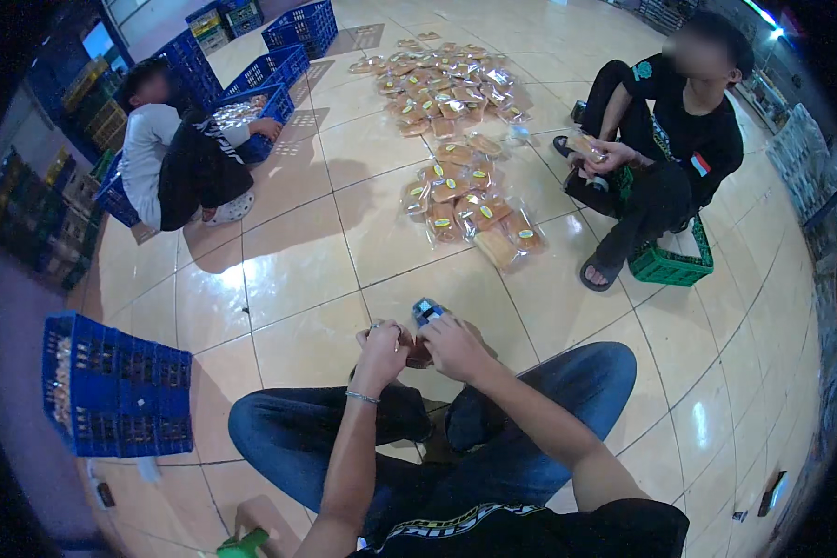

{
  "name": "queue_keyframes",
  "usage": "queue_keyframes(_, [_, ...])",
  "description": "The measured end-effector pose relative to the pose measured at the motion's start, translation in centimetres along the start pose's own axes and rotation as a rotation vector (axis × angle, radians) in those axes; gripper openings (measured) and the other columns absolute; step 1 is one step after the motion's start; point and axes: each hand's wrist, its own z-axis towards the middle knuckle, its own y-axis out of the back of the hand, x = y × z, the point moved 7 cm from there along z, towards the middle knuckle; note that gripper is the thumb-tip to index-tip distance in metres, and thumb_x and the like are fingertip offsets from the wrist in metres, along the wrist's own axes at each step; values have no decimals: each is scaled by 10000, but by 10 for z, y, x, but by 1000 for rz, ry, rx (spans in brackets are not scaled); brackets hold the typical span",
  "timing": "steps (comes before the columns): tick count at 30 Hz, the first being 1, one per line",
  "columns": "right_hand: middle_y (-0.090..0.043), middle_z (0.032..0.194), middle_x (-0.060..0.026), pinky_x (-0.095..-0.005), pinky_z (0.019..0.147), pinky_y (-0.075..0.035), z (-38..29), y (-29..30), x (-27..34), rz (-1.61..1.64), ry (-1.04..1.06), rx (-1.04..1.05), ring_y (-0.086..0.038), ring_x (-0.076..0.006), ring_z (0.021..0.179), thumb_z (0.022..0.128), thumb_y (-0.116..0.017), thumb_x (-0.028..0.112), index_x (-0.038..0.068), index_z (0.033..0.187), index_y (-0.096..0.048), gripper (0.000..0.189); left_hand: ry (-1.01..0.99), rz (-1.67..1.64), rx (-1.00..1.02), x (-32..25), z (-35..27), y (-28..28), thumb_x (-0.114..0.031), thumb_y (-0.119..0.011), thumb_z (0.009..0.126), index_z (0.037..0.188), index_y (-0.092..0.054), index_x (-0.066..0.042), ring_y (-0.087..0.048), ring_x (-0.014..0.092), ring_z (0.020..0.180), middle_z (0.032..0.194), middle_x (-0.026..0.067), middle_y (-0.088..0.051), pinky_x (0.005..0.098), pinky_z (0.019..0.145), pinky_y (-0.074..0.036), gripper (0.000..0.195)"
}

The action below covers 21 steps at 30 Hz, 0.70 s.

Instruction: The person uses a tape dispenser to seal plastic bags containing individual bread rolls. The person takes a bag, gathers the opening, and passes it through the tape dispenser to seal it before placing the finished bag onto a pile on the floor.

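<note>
Above my crossed legs, my left hand (385, 349) and my right hand (453, 347) come close together, with fingers bent around a small reddish-brown item (419, 356) that is mostly hidden between them. A blue hand-held labelling tool (427, 311) shows at the fingertips of my right hand, which appears to hold it. Beyond my hands lies a group of clear-wrapped bread pieces (450, 188), many bearing a small yellow-green sticker. Farther off, a larger heap of the same wrapped bread (453, 87) rests on the tiled floor.
A blue plastic crate (132, 390) with packets stands at left. One person (181, 153) crouches by blue crates (272, 104) at upper left. Another person (697, 132) sits at right on a green crate (673, 268), holding wrapped bread. A green plastic object (244, 544) lies at lower left.
</note>
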Motion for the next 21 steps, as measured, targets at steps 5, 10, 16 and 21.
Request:
queue_keyframes(5, [-580, 970, -150, -462, 826, -451, -2, -8, -32, 239, -229, 136, -555, -341, 961, 882, -614, 171, 36, 937, -593, 147, 74, -57, 216, 5, 6, -5, -181, -728, 771, 836, -664, -87, -598, 278, 872, 820, 73, -649, 420, 862, -364, 131])
queue_keyframes(10, [-622, 834, -117, -388, 690, -517, -14, -32, -63, 614, -569, 404, -636, -218, 776, 913, -638, 272, -22, 913, -639, 294, 126, -108, 261, 16, 5, -26, -285, -655, 875, 869, -659, -38, -592, 305, 906, 880, 148, -647, 454, 813, -383, 247])
queue_keyframes(16, [-610, 804, -18, -285, 662, -512, -18, -58, -79, 779, -579, 511, -606, -130, 721, 930, -624, 224, 37, 944, -650, 189, 82, -419, -57, 25, -5, -44, -221, -536, 959, 918, -587, 24, -605, 336, 893, 971, 217, -610, 398, 808, -468, 253])
queue_keyframes(21, [-631, 837, -23, -271, 667, -496, -30, -55, -103, 928, -813, 544, -594, -116, 727, 908, -633, 219, 39, 891, -655, 182, 95, -338, 130, 16, -1, -61, -183, -578, 934, 1116, -535, 18, -635, 292, 942, 1015, 189, -630, 377, 819, -488, 274])
